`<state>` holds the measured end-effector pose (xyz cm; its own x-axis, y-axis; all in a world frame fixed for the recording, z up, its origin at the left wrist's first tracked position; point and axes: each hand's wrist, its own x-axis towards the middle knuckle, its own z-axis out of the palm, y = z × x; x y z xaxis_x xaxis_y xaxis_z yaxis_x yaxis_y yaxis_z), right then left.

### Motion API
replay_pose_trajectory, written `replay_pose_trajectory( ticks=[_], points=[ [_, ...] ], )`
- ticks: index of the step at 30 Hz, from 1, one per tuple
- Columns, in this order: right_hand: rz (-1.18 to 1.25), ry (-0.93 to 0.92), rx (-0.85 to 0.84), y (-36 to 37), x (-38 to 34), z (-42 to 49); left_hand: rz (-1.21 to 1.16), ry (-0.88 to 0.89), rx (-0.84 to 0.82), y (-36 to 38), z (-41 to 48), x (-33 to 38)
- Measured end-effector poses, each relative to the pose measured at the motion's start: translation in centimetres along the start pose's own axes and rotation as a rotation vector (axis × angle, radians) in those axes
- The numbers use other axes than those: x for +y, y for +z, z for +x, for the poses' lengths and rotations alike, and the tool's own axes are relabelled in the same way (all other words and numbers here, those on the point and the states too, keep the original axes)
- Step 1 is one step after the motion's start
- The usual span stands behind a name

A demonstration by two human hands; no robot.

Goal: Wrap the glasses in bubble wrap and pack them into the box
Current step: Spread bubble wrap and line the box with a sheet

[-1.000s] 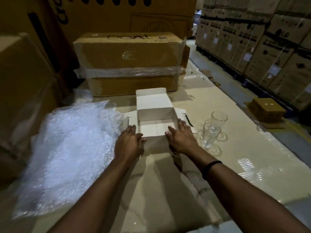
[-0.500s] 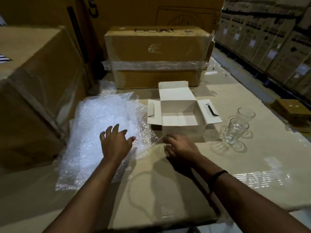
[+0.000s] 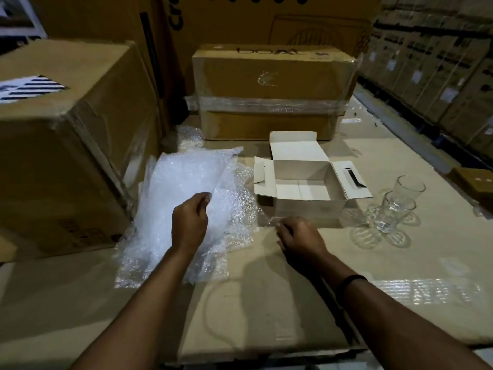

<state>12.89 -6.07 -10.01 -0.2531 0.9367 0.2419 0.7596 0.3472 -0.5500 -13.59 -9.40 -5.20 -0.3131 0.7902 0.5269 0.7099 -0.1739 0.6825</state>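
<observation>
A pile of bubble wrap (image 3: 186,188) lies left of centre on the cardboard surface. My left hand (image 3: 190,222) pinches the top sheet and lifts its edge off the pile. My right hand (image 3: 298,235) grips a corner of the wrap near the front of the small white box (image 3: 306,206). The box stands open and empty, its flaps folded out. Two clear glasses stand upright to its right, the near glass (image 3: 394,212) in front of the far glass (image 3: 409,186).
A large brown carton (image 3: 61,145) stands at the left. A taped carton (image 3: 272,89) sits behind the white box. Stacked cartons (image 3: 440,62) line the right side across an aisle. A small brown box (image 3: 473,180) lies at the far right.
Both hands left the white box and went to the bubble wrap. My left hand, flat on the pile half a second ago, now pinches and lifts the top sheet. The view shifted left.
</observation>
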Motion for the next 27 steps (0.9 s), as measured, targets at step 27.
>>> replay_pose_trajectory(
  ticks=[27],
  points=[
    [1.642,0.484,0.280,-12.5,-3.7,6.4,0.279,0.243,-0.406,4.4,-4.8,2.6]
  ],
)
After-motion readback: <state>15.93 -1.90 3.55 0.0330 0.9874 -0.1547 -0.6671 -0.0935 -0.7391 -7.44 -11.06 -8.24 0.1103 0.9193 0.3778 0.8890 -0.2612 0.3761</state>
